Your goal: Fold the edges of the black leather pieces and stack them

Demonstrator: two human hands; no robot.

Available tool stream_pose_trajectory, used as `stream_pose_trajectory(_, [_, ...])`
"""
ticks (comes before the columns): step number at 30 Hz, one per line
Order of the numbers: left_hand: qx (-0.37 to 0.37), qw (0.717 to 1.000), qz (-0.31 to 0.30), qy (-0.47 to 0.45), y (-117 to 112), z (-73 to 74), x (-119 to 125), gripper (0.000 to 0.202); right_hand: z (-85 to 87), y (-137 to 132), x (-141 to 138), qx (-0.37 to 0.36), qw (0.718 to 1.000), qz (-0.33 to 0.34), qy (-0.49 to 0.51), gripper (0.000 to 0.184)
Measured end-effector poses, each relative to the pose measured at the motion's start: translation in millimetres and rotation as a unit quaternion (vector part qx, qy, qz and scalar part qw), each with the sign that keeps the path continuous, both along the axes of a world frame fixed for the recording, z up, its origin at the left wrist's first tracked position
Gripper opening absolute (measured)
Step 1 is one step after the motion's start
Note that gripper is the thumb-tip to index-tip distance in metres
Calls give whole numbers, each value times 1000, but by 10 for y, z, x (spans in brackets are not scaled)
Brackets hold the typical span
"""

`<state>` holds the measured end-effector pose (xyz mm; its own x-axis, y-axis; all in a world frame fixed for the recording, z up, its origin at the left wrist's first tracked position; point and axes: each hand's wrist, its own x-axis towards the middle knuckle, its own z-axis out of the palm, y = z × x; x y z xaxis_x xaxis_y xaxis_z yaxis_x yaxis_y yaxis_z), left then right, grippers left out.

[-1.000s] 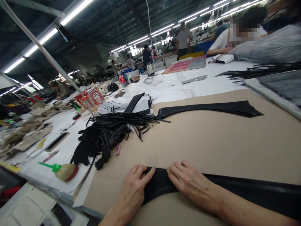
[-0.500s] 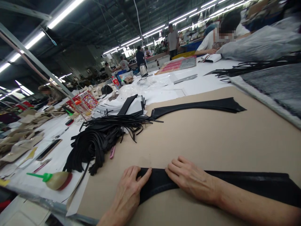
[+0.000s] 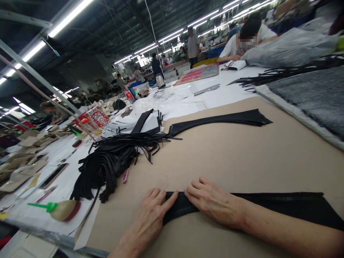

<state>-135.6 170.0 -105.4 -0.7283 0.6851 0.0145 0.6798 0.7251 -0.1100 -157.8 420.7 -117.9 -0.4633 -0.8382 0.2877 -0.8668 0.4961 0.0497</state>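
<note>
A long black leather-like piece [image 3: 285, 206] with a curved lower edge lies across the beige sheet [image 3: 215, 154] in front of me. My left hand [image 3: 150, 215] is at its left end, fingers curled and the index finger pressed along the upper edge. Close to its right, my right hand [image 3: 211, 200] bends its fingertips down onto the same edge. Both hands cover parts of the piece, and the undersides of the fingers are hidden. A similar black piece [image 3: 223, 121] lies farther back on the sheet.
Left of the sheet lie a heap of black strips [image 3: 107, 161], a pink cutter [image 3: 125, 175], a green-nozzled bottle [image 3: 63, 210] and a phone [image 3: 53, 175]. Grey fluffy material [image 3: 311, 96] lies at the right. A co-worker [image 3: 247, 39] bends over the table beyond.
My left hand has shifted right along the black piece, and the gap between my hands is narrower. The whole view has shifted slightly.
</note>
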Motion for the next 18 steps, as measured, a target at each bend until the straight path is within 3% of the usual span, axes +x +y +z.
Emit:
stream_pose_trajectory(2, [-2, 1000, 0, -1, -13, 7, 9, 59, 20, 8, 6, 6, 1000, 2, -1, 9])
stream_pose_trajectory(5, [27, 999, 8, 21, -213, -14, 25, 54, 28, 23, 9, 6, 1000, 5, -5, 8])
stream_pose_trajectory(8, [48, 994, 34, 90, -465, -22, 50, 45, 25, 33, 11, 0, 1000, 8, -5, 7])
stream_pose_trajectory(10, [52, 983, 79, 156, -489, -7, 80, 41, 25, 35, 15, -1, 1000, 10, 2, 6])
stream_pose_trajectory(13, [89, 972, 114, 187, -184, -12, 142, 46, 22, 31, 25, -3, 1000, 7, 16, 5])
stream_pose_trajectory(18, [161, 980, 81, 79, 503, -196, 231, 53, -21, 8, 35, -17, 1000, 0, 25, 6])
